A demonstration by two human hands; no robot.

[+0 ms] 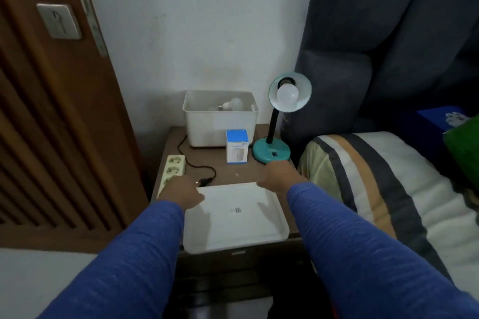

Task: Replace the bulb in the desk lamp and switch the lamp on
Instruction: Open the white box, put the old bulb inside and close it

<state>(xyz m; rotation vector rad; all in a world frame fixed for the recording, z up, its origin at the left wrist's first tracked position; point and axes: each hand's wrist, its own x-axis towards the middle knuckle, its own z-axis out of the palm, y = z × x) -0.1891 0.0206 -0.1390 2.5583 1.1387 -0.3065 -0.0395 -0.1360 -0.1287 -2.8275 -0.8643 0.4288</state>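
Lamp base (271, 152) just beyond right hand (275, 173) fingers.

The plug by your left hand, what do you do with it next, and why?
Probably push the plug into the power strip. The left hand is right at it, a bulb already sits in the lamp but is dark, and the cord lies loose on the table.

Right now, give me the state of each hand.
Left hand: pinches the lamp plug beside the power strip.
Right hand: fingers hidden near the lamp base; cannot tell.
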